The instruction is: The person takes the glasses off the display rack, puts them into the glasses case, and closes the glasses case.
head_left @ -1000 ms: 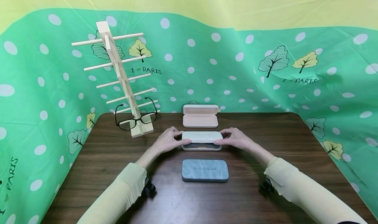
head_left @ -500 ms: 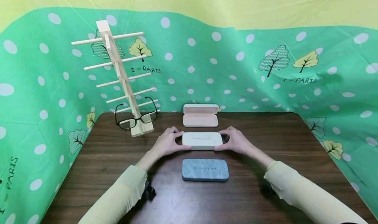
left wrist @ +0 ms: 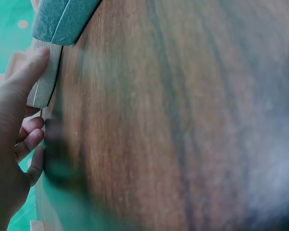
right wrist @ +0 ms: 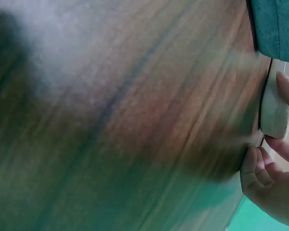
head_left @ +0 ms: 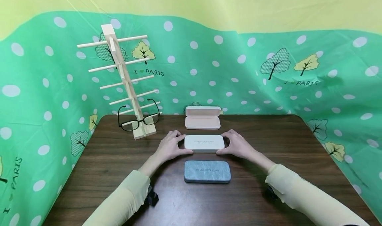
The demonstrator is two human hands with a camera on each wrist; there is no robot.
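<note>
A white glasses case [head_left: 204,143], its lid down, lies in the middle of the table. My left hand [head_left: 170,145] grips its left end, thumb at the front edge and fingers behind. At the right end my right hand [head_left: 237,145] holds it the same way. Both wrist views show a thumb against the white case [left wrist: 49,79]. Just in front lies a blue marbled glasses case [head_left: 207,171], closed and untouched. Behind the white one stands a pale pink glasses case [head_left: 203,122] with its lid raised and nothing visible inside.
A wooden glasses rack [head_left: 126,82] with several pegs stands at the back left. Black-framed glasses [head_left: 138,121] hang on its lowest part. A green and yellow patterned cloth [head_left: 238,70] hangs behind the dark wooden table [head_left: 262,199].
The white case's lid has come down: a second ago it was partly raised, with dark lenses showing inside. Both thumbs have moved down with it to the front edge.
</note>
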